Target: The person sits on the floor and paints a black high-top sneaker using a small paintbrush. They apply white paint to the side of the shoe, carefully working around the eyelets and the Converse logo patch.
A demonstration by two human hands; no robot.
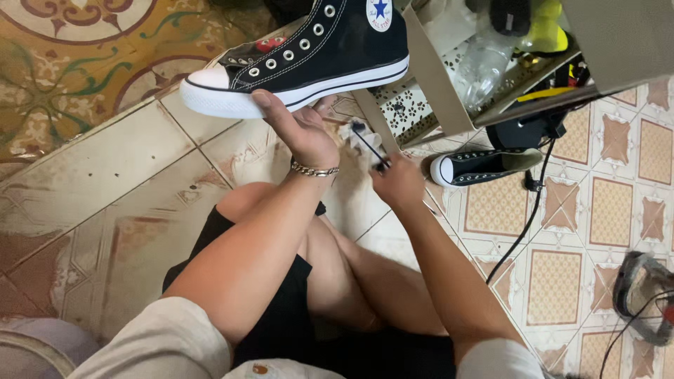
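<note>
Fingers of the left hand (303,126) cup upward under the sole of a black high-top sneaker (302,52), thumb against the white sidewall and the other fingers pressed from below, so the shoe is held up off the floor. Its long axis runs from upper right down to lower left, with the white rubber toe cap pointing left and slightly toward the person, the heel end higher at the right and the empty eyelets facing the camera. Beside it, the right hand (398,181) has its fingers closed around a thin dark brush (367,145), whose pale tip angles up and left toward the sneaker's sole. Below both wrists lie bare knees and black shorts. Farther out, on the patterned tile floor (618,203), a second black sneaker (484,166) rests with its toe pointing left, next to a black cable (523,231) and beneath an open cardboard box (449,77) of clutter.
</note>
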